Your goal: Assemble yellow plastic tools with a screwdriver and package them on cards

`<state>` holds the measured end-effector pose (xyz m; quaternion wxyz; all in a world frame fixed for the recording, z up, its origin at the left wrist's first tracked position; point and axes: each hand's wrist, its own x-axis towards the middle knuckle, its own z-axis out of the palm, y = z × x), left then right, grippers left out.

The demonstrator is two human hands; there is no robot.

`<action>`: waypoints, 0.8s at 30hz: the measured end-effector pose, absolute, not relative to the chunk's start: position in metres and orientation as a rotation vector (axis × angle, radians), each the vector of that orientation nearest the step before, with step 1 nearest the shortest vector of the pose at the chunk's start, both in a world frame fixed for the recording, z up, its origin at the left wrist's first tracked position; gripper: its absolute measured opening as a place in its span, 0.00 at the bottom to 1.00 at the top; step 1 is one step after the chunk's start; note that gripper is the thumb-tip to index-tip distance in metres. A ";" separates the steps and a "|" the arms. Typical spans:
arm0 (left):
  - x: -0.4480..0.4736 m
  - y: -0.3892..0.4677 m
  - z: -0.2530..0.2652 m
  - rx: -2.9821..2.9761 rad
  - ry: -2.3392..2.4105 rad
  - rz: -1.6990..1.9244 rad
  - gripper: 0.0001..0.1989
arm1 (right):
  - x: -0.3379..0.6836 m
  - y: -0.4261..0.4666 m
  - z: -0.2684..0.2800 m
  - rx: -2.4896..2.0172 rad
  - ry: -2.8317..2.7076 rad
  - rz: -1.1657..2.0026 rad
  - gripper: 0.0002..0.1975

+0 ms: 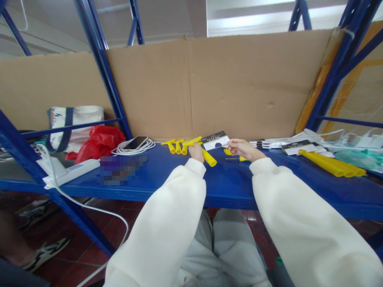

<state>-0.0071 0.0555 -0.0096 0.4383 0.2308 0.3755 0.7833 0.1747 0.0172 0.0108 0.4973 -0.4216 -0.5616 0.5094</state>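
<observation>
Item: yellow tube (209,158), twelve o'clock, was clasped in the left hand (196,152); printed card (212,140), at the tube's one o'clock, was pinched by the right hand (243,148); seemingly a pairing step, next calling for careful alignment.

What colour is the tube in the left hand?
The tube is yellow, clearest in the head view.

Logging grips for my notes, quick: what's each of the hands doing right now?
Left hand: closed, holding a yellow T-shaped tool.
Right hand: fingers closed, pinching the edge of a printed card.
</observation>
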 end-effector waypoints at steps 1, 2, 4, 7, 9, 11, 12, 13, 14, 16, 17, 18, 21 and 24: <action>-0.007 0.054 -0.008 0.540 0.953 1.945 0.08 | 0.176 0.018 0.011 -1.021 -1.344 1.208 0.13; -0.007 0.052 -0.006 0.511 0.974 1.940 0.07 | 0.178 0.019 0.011 -1.026 -1.326 1.185 0.13; -0.008 0.049 -0.003 0.472 1.000 1.941 0.07 | 0.182 0.021 0.011 -1.035 -1.295 1.160 0.13; -0.009 0.045 0.000 0.425 0.998 1.939 0.06 | 0.188 0.021 0.013 -1.002 -1.292 1.176 0.14; -0.010 0.044 0.001 0.391 0.991 1.933 0.05 | 0.191 0.021 0.013 -0.966 -1.309 1.201 0.14; -0.010 0.044 0.002 0.351 0.993 1.945 0.05 | 0.193 0.020 0.012 -0.944 -1.324 1.221 0.14; -0.010 0.044 0.002 0.332 0.996 1.955 0.04 | 0.193 0.020 0.012 -0.942 -1.328 1.228 0.14; -0.011 0.044 0.002 0.318 0.998 1.963 0.04 | 0.194 0.020 0.011 -0.947 -1.332 1.233 0.14; -0.011 0.044 0.002 0.311 1.000 1.965 0.04 | 0.194 0.021 0.011 -0.957 -1.337 1.238 0.15; -0.013 0.043 0.003 0.314 1.012 1.950 0.05 | 0.195 0.020 0.010 -0.976 -1.347 1.244 0.16; -0.013 0.042 0.003 0.322 1.019 1.940 0.05 | 0.195 0.020 0.010 -0.978 -1.349 1.245 0.16; -0.014 0.041 0.004 0.331 1.025 1.932 0.05 | 0.195 0.019 0.010 -0.974 -1.347 1.246 0.17; -0.016 0.038 0.005 0.354 1.046 1.916 0.07 | 0.192 0.016 0.012 -0.934 -1.325 1.248 0.16; -0.016 0.035 0.006 0.364 1.057 1.892 0.08 | 0.187 0.014 0.012 -0.904 -1.359 1.260 0.18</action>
